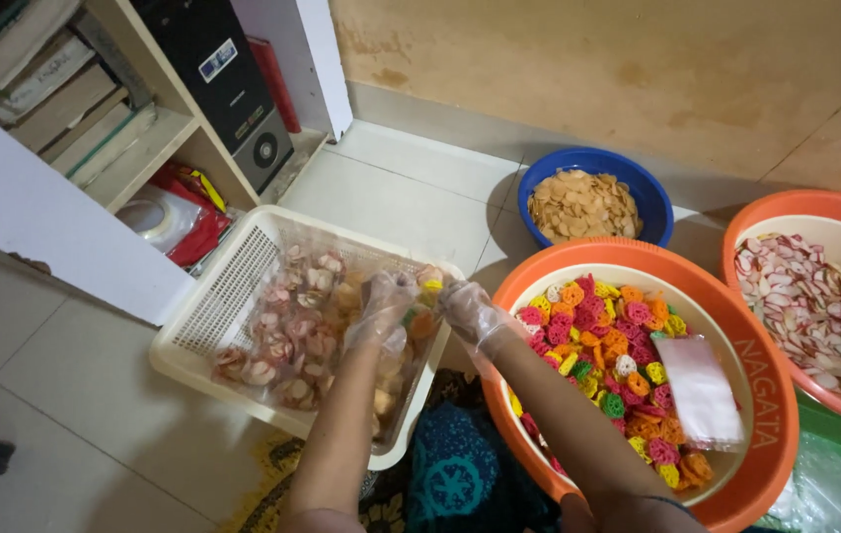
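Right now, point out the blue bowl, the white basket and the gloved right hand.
blue bowl point(649, 192): head view, on its right rim.
white basket point(228, 296): head view, on its slatted left wall.
right hand point(470, 314): head view, on the gloved back.

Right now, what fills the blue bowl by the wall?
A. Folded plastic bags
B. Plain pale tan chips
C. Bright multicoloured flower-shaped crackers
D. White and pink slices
B: the blue bowl by the wall holds a heap of plain tan chips, while the multicoloured crackers lie in the nearer orange basin and the white and pink slices in the basin at the right edge.
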